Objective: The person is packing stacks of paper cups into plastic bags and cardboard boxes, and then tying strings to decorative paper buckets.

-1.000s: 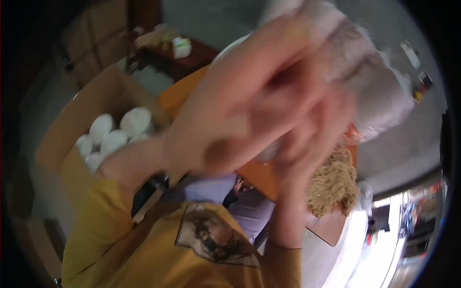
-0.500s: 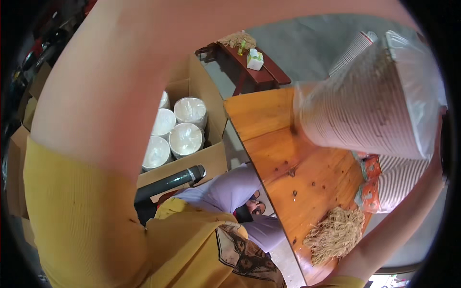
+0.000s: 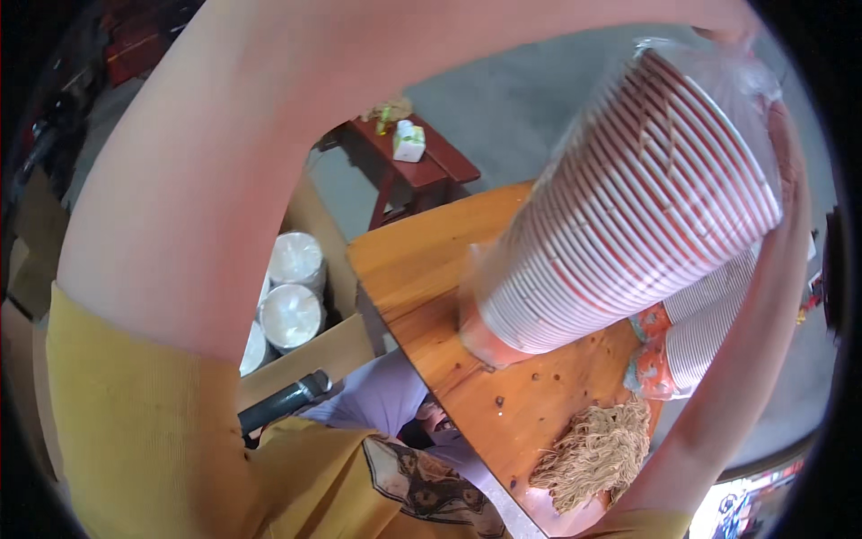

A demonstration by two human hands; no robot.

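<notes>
A tall stack of nested paper cups (image 3: 620, 216), white with reddish bands, stands on the wooden table (image 3: 404, 260) inside a clear plastic bag (image 3: 750, 85). The wide rims are at the top and the narrow end rests on the wood. My left arm arches over the top of the view. My left hand (image 3: 729, 29), partly cut off by the rim of the view, pinches the bag's loose top. Beside the cup rims, my right hand (image 3: 787, 148) closes round the gathered plastic, its fingers partly hidden.
Two more bagged cup stacks (image 3: 705, 355) lie at the table's right side. A tangled bundle of tan strands (image 3: 597, 454) sits at the near edge. On the left, a cardboard box (image 3: 346, 350) holds wrapped white cups (image 3: 293, 316). Behind is a red bench (image 3: 440, 166) with a tissue pack (image 3: 409, 142).
The view has shifted, and the cup stack now shows more of its side, with its narrow end on the table. My left hand has come into view at the bag's top, where the plastic is gathered.
</notes>
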